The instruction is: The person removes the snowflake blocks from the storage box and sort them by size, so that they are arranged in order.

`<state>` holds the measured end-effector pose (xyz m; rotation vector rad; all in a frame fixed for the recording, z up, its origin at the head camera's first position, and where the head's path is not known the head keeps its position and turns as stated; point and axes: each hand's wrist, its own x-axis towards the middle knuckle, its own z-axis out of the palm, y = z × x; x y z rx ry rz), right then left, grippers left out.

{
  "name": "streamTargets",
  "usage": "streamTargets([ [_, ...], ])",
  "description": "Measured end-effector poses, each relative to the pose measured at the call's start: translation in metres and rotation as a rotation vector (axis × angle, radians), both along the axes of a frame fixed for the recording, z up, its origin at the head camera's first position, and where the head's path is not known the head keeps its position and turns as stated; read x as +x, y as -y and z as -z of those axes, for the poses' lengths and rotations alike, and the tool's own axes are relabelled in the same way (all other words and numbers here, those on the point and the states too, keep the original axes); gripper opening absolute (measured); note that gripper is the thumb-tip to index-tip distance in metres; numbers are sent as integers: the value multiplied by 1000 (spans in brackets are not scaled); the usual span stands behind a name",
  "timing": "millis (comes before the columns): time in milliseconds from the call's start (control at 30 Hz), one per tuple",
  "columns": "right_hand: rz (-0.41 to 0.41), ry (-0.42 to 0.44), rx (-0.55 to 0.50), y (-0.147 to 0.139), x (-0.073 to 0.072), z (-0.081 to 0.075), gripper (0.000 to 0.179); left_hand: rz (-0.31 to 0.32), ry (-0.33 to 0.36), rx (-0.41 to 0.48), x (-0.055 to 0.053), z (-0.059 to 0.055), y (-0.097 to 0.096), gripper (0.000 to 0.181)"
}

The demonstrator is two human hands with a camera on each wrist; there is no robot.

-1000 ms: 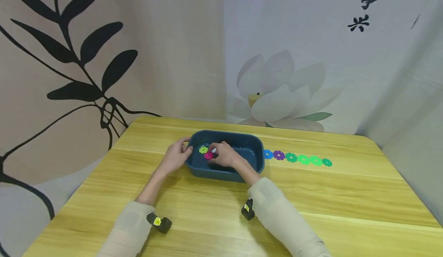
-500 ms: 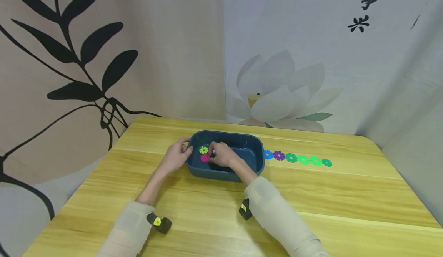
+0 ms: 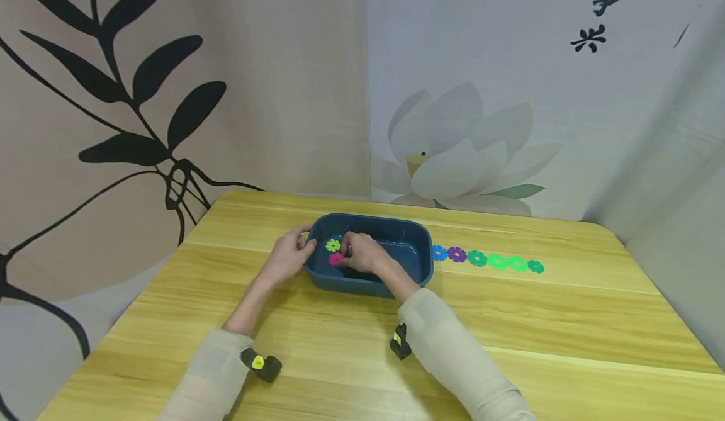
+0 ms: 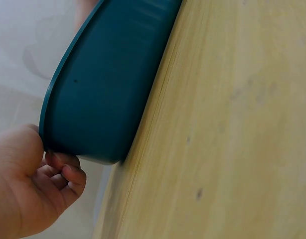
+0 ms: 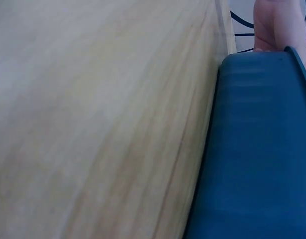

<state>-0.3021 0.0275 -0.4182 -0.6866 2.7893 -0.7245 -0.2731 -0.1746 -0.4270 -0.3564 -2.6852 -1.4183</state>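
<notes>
A dark blue plastic bin [image 3: 368, 287] stands on the wooden table. At its left end, my left hand [image 3: 285, 256] grips the rim, thumb inside and curled fingers against the outer wall; the left wrist view shows this hand [image 4: 23, 179] at the bin's corner. My right hand [image 3: 365, 254] reaches down into the bin with bent fingers. Beside its fingertips on the bin floor lie a pink flower-shaped plastic disc [image 3: 335, 259] and a yellow-green one [image 3: 333, 245]. I cannot tell whether the right fingers hold a disc, since the hand hides that spot.
Right of the bin, a row of flower-shaped discs runs along the table [image 3: 566, 320]: a blue one [image 3: 439, 253] beside the bin wall, a purple one [image 3: 457, 255], then several green ones [image 3: 498, 262]. A printed curtain [image 3: 294, 81] hangs behind the table.
The pink disc has shifted slightly left and toward me in the bin. A pale disc seen earlier at my right fingertips is now mostly hidden. My left hand has stayed put.
</notes>
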Motion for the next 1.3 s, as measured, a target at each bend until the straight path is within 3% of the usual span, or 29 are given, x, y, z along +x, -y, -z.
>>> streamTargets([
  [133,3,9,-22,0,-1,0,25,1,6,7,1,0,0,42],
  [300,-48,-1,-23,4,0,0,38,6,7,10,0,1,0,42],
  [533,-82,-25,20,8,-1,1,26,6,6,16,1,1,0,41],
  [733,-113,-17,42,14,-1,1,39,14,5,15,0,1,0,42],
  [833,-134,-22,55,18,0,1,33,15,11,20,0,1,0,42],
  [1000,-109,-12,35,21,1,0,19,11,14,25,1,1,0,41],
  [1300,-47,1,-96,15,1,-1,15,11,39,39,2,-1,0,43],
])
